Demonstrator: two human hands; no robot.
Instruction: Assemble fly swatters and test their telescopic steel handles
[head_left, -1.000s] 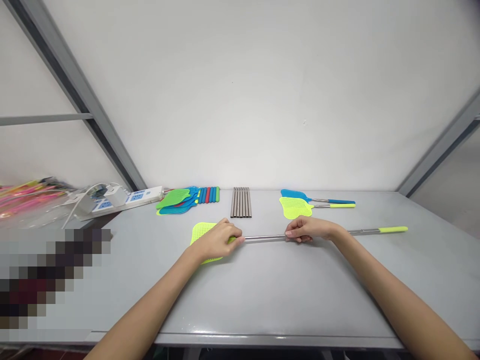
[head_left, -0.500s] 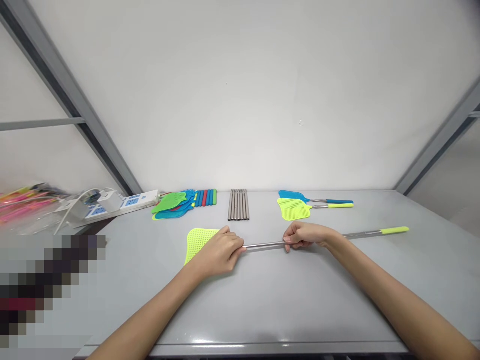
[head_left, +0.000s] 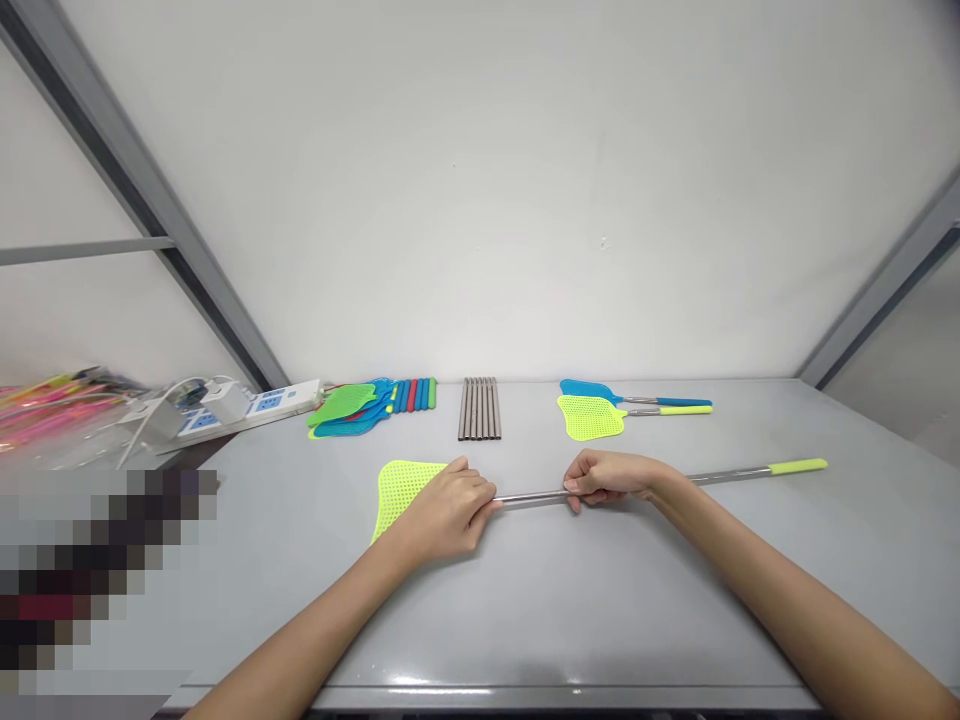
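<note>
Both hands and the long yellow swatter (head_left: 532, 497) have come a little nearer to the front edge (head_left: 562, 690) since one second ago. The gap between the two hands looks smaller now, too.

The long yellow swatter lies side to side across the surface (head_left: 525, 610). Its mesh head (head_left: 401, 490) is at the left end and its yellow grip (head_left: 799, 467) is at the right end. The grip end points a bit away, toward the wall (head_left: 450, 200).

The left hand (head_left: 454, 510) is wrapped around the swatter just beside the mesh head, so the part under it is hidden. The right hand (head_left: 600, 477) pinches the metal rod (head_left: 724, 476) near the middle of the swatter. It is the nearer hand to the yellow grip, which sticks out well past it on the right.

At the back, the metal tubes (head_left: 479, 409), the blue swatter (head_left: 589, 389), the short yellow swatter (head_left: 591, 417), the pile of swatter heads (head_left: 345, 403) and the row of coloured grips (head_left: 415, 394) look just the same as before.
</note>
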